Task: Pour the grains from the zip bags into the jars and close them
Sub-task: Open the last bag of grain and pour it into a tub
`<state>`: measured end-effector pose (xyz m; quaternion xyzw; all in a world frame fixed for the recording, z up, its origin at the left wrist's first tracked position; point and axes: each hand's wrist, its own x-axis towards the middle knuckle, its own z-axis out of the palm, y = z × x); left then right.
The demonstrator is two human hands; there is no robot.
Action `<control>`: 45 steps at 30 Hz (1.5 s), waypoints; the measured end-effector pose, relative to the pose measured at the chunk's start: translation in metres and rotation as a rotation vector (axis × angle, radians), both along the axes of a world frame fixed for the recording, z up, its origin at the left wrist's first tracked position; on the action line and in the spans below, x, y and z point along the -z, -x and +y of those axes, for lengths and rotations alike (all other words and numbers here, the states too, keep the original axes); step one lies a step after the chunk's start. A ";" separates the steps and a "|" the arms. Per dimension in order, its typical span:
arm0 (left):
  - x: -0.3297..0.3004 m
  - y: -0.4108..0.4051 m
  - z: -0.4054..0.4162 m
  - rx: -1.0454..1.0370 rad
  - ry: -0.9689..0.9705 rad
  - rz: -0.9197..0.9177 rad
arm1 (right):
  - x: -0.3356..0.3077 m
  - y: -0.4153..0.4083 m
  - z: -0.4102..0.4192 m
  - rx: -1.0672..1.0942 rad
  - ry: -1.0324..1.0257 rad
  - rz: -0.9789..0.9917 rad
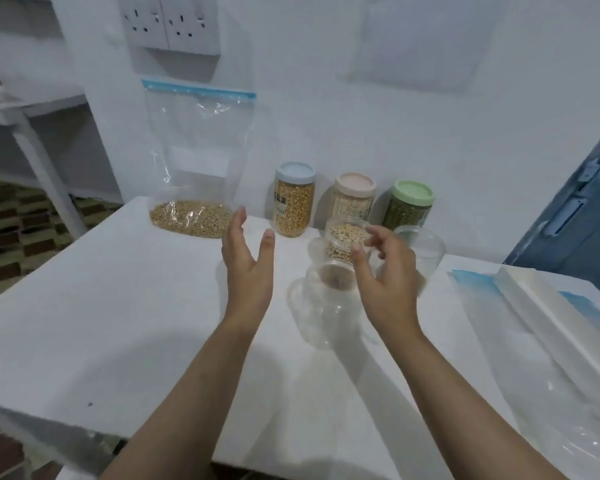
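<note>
Upright clear zip bag (196,161), tan grains pooled at bottom; both hands' grip released.

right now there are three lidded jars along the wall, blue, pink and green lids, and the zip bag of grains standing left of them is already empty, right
Not quite. The head view shows the zip bag standing left of the jars still holds a layer of grains at its bottom, so it is not empty. The rest holds: three lidded jars stand along the wall, with a blue lid, a pink lid and a green lid.

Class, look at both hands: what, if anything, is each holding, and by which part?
Nothing is held. The left hand is open above the table; the right hand hovers, fingers loosely curled, by the open jar.
</note>
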<state>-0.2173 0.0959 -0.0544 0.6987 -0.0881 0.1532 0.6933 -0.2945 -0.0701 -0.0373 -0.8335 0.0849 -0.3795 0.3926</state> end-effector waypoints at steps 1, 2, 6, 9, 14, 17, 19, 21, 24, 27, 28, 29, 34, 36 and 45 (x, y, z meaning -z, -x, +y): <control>-0.004 -0.014 0.011 -0.032 -0.010 -0.007 | -0.009 -0.015 0.011 -0.032 -0.010 -0.010; -0.007 -0.029 0.022 -0.060 -0.027 -0.009 | -0.016 -0.031 0.023 -0.061 -0.016 -0.018; -0.006 -0.088 0.075 -0.128 -0.104 0.020 | -0.025 -0.104 0.078 -0.197 -0.072 -0.041; 0.001 -0.135 0.114 -0.149 -0.146 0.057 | -0.013 -0.164 0.120 -0.240 -0.149 0.086; 0.004 -0.218 0.158 -0.121 -0.273 0.108 | 0.010 -0.251 0.169 -0.253 -0.224 0.276; 0.004 -0.268 0.171 -0.017 -0.308 0.170 | 0.018 -0.295 0.180 -0.216 -0.205 0.341; 0.004 -0.297 0.176 0.051 -0.348 0.201 | 0.020 -0.318 0.180 -0.182 -0.196 0.391; 0.005 -0.317 0.179 0.127 -0.385 0.208 | 0.020 -0.335 0.176 -0.158 -0.241 0.376; 0.010 -0.336 0.181 0.193 -0.386 0.204 | 0.022 -0.348 0.171 -0.167 -0.289 0.301; 0.015 -0.345 0.182 0.176 -0.336 0.202 | 0.029 -0.352 0.169 -0.155 -0.283 0.240; 0.015 -0.346 0.183 0.179 -0.322 0.187 | 0.031 -0.351 0.169 -0.147 -0.276 0.213; 0.015 -0.345 0.185 0.191 -0.298 0.173 | 0.031 -0.348 0.168 -0.136 -0.256 0.189; 0.007 -0.314 0.192 0.206 -0.247 0.079 | 0.019 -0.315 0.165 -0.075 -0.120 0.126; 0.001 -0.287 0.193 0.176 -0.255 0.048 | 0.009 -0.288 0.165 -0.074 -0.078 0.102; -0.015 -0.115 0.184 0.110 -0.118 -0.062 | -0.009 -0.121 0.155 -0.098 -0.009 -0.039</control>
